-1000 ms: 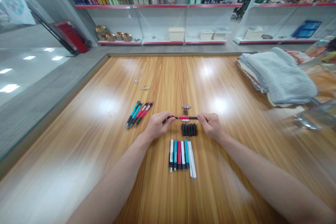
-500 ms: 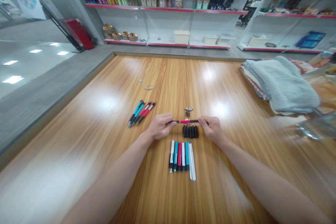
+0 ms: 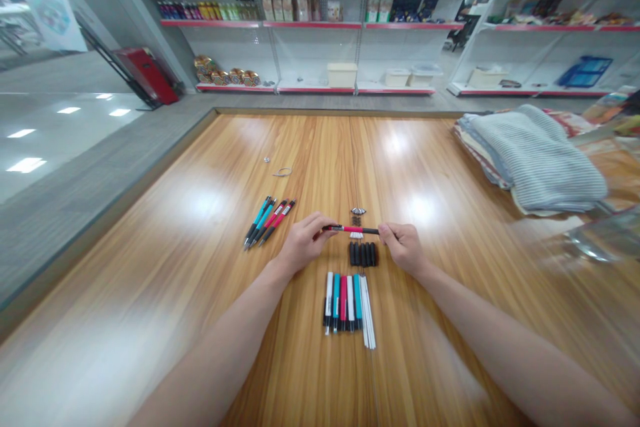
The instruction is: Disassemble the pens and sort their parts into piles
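Right now the left hand (image 3: 303, 242) and right hand (image 3: 404, 247) have their fingers clenched on either end of a red-and-black mechanical pencil (image 3: 350, 229), just above a row of black pencil parts (image 3: 363, 254) on the wooden worktop (image 3: 150, 247).

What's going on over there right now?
A person is holding a red-and-black pen between their left hand and right hand, just above a wooden table. Four assembled pens lie to the left. Below the held pen sit a row of black grips and, nearer the person, a row of white, teal and red barrels.
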A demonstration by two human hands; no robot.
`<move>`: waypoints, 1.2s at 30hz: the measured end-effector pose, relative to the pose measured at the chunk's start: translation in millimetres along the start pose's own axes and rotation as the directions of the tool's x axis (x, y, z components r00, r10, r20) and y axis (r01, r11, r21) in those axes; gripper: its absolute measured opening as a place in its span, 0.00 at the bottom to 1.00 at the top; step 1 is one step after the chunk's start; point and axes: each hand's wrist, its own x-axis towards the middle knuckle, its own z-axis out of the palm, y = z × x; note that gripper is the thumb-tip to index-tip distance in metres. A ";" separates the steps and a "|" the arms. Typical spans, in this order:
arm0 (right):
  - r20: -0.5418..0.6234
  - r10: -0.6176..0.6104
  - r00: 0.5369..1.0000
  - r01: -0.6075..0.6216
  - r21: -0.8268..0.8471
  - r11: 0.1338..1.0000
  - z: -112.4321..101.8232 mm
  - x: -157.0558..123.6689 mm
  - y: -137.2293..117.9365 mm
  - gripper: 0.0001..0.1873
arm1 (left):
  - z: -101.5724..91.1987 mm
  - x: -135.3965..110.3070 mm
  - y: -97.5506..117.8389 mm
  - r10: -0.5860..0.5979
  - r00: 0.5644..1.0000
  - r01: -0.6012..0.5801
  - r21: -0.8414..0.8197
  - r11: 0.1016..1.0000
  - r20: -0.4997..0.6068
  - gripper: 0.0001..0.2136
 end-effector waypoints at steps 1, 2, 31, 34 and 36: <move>0.008 0.007 1.000 -0.007 -0.002 1.000 0.0 0.1 0.1 0.23 | -0.5 0.3 -0.3 0.006 1.000 -0.006 -0.006 1.000 -0.003 0.06; 0.015 0.012 1.000 -0.012 -0.005 1.000 -0.1 0.2 0.1 0.24 | -0.8 0.5 -0.6 0.006 1.000 -0.006 -0.011 1.000 -0.005 0.06; 0.003 0.115 0.993 -0.115 0.137 0.984 0.4 2.9 3.6 0.25 | -0.4 -3.1 -2.6 -0.090 0.992 0.080 0.107 0.991 0.089 0.09; 0.000 0.109 0.994 -0.108 0.135 0.985 0.5 3.2 3.6 0.25 | -1.1 -1.5 0.4 -0.113 0.990 0.105 0.093 0.990 0.090 0.09; 0.000 0.110 0.994 -0.109 0.134 0.985 0.6 3.0 3.8 0.25 | -2.1 -0.5 2.5 -0.106 0.987 0.096 0.085 0.992 0.123 0.09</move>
